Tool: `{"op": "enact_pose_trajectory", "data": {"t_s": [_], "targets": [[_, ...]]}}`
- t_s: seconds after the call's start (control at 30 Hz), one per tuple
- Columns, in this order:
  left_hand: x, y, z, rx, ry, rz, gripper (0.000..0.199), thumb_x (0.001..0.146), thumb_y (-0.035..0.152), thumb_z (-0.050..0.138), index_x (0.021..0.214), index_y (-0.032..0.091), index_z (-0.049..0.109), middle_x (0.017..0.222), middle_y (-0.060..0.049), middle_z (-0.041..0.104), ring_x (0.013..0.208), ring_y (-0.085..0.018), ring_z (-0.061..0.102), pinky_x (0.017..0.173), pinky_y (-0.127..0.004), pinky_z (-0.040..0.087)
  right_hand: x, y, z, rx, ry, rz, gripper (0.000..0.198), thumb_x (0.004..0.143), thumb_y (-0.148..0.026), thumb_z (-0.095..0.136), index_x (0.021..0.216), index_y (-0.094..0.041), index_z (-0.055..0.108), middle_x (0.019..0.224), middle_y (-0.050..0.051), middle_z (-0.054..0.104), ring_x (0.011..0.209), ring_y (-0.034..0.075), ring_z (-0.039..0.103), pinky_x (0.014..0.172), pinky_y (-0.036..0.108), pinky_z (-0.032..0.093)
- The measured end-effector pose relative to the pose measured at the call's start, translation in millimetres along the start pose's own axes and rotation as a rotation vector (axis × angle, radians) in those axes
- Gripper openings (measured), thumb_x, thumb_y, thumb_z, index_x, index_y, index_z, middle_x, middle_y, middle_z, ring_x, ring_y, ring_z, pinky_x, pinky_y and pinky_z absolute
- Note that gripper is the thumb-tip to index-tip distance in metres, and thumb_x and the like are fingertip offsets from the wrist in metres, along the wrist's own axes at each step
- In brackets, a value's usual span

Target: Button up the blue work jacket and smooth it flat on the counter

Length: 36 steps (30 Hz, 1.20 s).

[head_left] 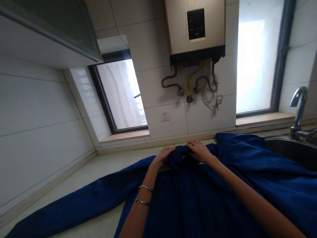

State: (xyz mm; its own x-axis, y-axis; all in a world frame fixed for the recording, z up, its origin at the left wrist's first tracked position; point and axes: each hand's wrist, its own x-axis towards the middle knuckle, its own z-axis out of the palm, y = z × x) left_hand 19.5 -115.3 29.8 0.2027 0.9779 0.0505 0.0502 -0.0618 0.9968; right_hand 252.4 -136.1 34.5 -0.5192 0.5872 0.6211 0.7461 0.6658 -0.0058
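A dark blue long-sleeved jacket lies spread over the countertop, with one sleeve stretched to the lower left. Its collar is at the far end, between my two hands. My left hand is closed on the collar's left side, fingers partly hidden by the cloth. On the collar's right side, my right hand grips the fabric with bent fingers. Bits of yellow-green trim show by both wrists. Two silver bangles circle my left forearm.
A pale countertop runs along the tiled wall. At right is a sink with a chrome faucet, and the jacket's fabric reaches its edge. A water heater with hoses hangs above, over a wall socket. A cabinet overhangs the upper left.
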Motion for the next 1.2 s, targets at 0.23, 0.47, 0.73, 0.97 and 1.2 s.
{"op": "enact_pose_trajectory", "data": {"t_s": [0.23, 0.47, 0.73, 0.97, 1.2], "targets": [[-6.3, 7.0, -15.1, 0.403, -0.076, 0.006, 0.028, 0.063, 0.039, 0.068, 0.074, 0.013, 0.066, 0.056, 0.002, 0.058, 0.049, -0.009, 0.047, 0.043, -0.019, 0.032, -4.0, 34.7, 4.1, -0.019, -0.071, 0.074, 0.037, 0.080, -0.005, 0.041, 0.107, -0.018, 0.063, 0.100, 0.010, 0.065, 0.094, 0.020, 0.057, 0.084, 0.030, 0.040], [-14.1, 16.6, -26.2, 0.761, -0.110, -0.129, 0.026, 0.067, 0.036, 0.063, 0.057, 0.012, 0.059, 0.046, 0.000, 0.054, 0.046, -0.012, 0.052, 0.046, -0.021, 0.037, -3.6, 48.7, 4.9, 0.019, -0.073, 0.129, 0.043, 0.082, -0.006, 0.038, 0.115, -0.021, 0.060, 0.106, 0.006, 0.065, 0.098, 0.017, 0.059, 0.087, 0.027, 0.042], [-8.9, -1.2, -35.9, 0.033, -0.178, -0.186, 0.030, 0.064, 0.037, 0.068, 0.080, 0.014, 0.058, 0.067, -0.001, 0.060, 0.059, -0.012, 0.056, 0.055, -0.025, 0.048, -2.7, 32.9, -1.9, -0.015, 0.113, 0.216, 0.036, 0.078, -0.014, 0.050, 0.111, -0.019, 0.061, 0.113, 0.009, 0.059, 0.108, 0.022, 0.049, 0.091, 0.033, 0.038], [-8.4, -6.8, -34.1, 0.014, -0.249, -0.086, 0.034, 0.067, 0.034, 0.068, 0.092, 0.012, 0.061, 0.079, -0.004, 0.064, 0.069, -0.013, 0.059, 0.065, -0.025, 0.047, 8.8, -18.0, 9.4, 0.522, -0.061, 0.424, 0.046, 0.086, -0.049, 0.039, 0.073, -0.013, 0.066, 0.066, 0.006, 0.063, 0.059, 0.013, 0.056, 0.058, 0.023, 0.040], [-14.3, 6.2, -16.5, 0.475, -0.411, -0.020, 0.037, 0.060, 0.034, 0.070, 0.090, 0.014, 0.063, 0.077, -0.001, 0.066, 0.070, -0.014, 0.059, 0.062, -0.022, 0.043, 4.2, -31.9, 71.7, 1.083, -0.138, 0.713, 0.045, 0.072, -0.055, 0.056, 0.058, -0.012, 0.059, 0.054, 0.003, 0.056, 0.050, 0.011, 0.050, 0.048, 0.021, 0.037]]}}
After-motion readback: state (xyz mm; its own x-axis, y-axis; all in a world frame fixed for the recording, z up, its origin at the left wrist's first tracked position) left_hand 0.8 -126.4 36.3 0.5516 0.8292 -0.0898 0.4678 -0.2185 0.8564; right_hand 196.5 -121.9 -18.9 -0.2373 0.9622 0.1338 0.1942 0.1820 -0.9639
